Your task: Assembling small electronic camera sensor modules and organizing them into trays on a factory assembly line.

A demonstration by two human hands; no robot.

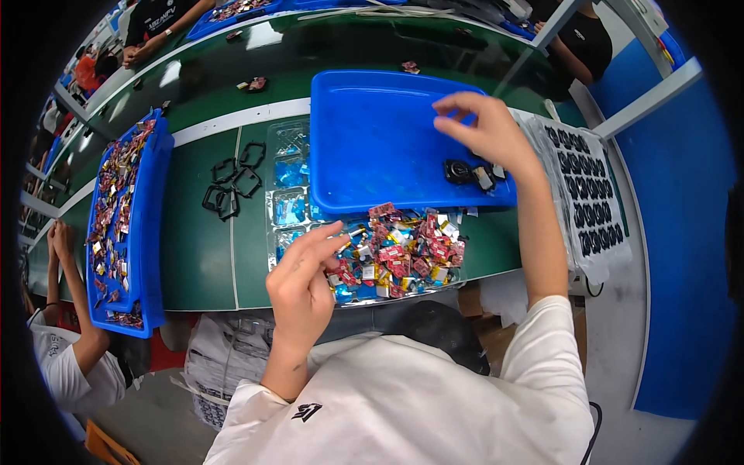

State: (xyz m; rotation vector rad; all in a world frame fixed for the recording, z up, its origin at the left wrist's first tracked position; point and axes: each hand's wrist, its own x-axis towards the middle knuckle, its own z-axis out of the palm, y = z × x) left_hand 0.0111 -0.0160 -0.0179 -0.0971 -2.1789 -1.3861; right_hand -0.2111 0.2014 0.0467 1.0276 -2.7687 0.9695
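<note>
Right hand (488, 128) over the tray (380, 143), left hand (301, 283) by the boards (395, 260)

From here I see the right hand loosely curled, thumb apart from the fingers, nothing visible between them; below it, black parts (459, 171) lie in the tray's near right corner. I read the left hand as half open, but cannot tell whether its fingertips touch anything. The red boards lie heaped on the near side of the blue tray. To the left I see black frames (248, 183) on the green table (198, 260), then a blue bin (153, 232) of more boards. To the right, black pieces (592, 188) stand in rows on a white sheet (595, 268).
</note>
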